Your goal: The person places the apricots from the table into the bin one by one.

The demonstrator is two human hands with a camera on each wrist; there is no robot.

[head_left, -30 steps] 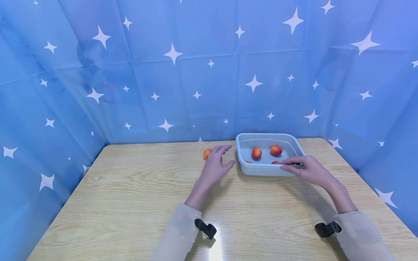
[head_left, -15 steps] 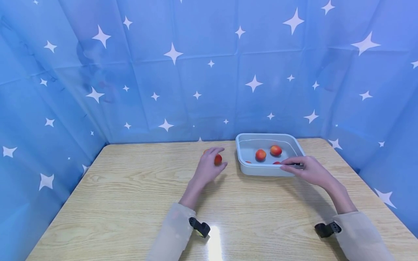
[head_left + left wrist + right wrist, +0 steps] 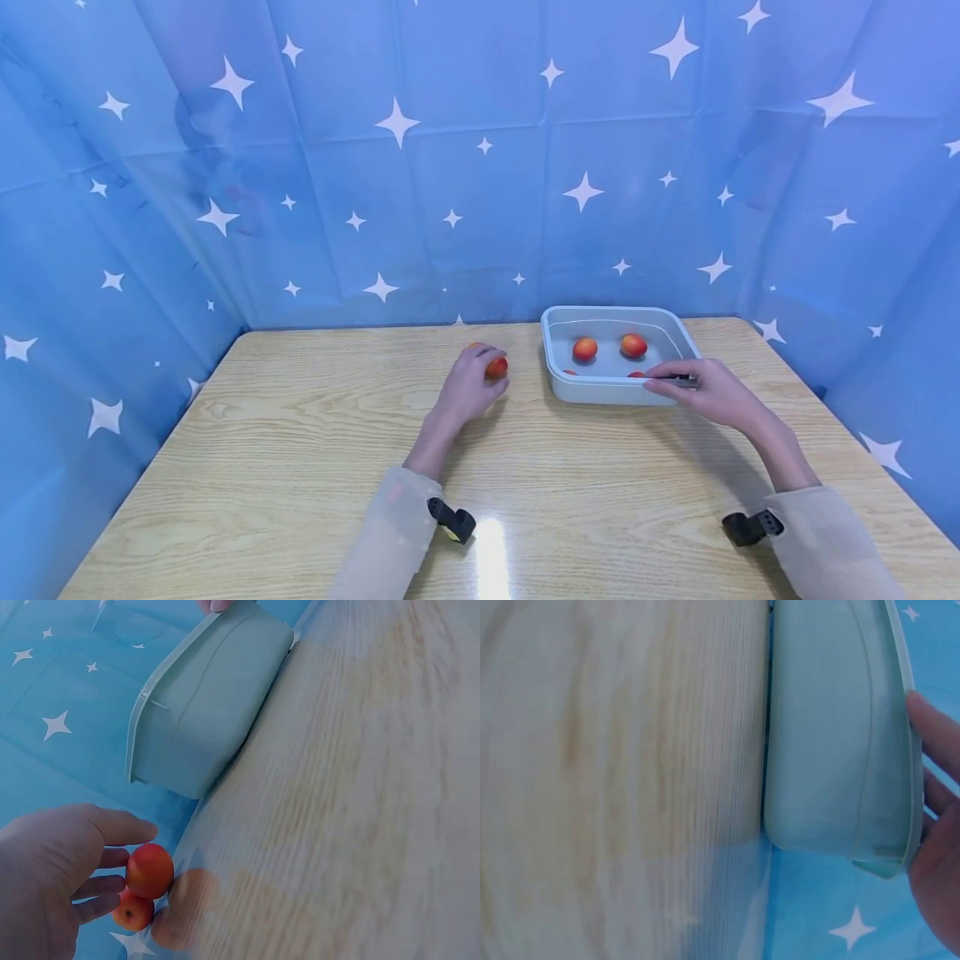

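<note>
My left hand (image 3: 467, 385) is at the far side of the table, thumb and fingers spread about a small red-orange fruit (image 3: 497, 367). In the left wrist view the fingertips are right at this fruit's upper side, with the thumb just beside it. A second fruit (image 3: 133, 911), with a dark dimple, sits against the first, mostly hidden by my hand in the head view. My right hand (image 3: 708, 392) pinches the near right rim of a pale blue plastic box (image 3: 600, 391). Inside lie several such fruits, including two whole ones, a left fruit (image 3: 585, 349) and a right fruit (image 3: 633, 346).
The light wooden table (image 3: 300, 442) stretches toward me from both hands. A blue curtain (image 3: 480, 167) with white stars hangs close behind the table's far edge and along its sides. Black wrist cameras sit on both sleeves.
My left hand has moved left, away from the box to the fruits on the table, its fingers drawing closer together. One fruit in the box has rolled right, then back left. My right hand stays put.
</note>
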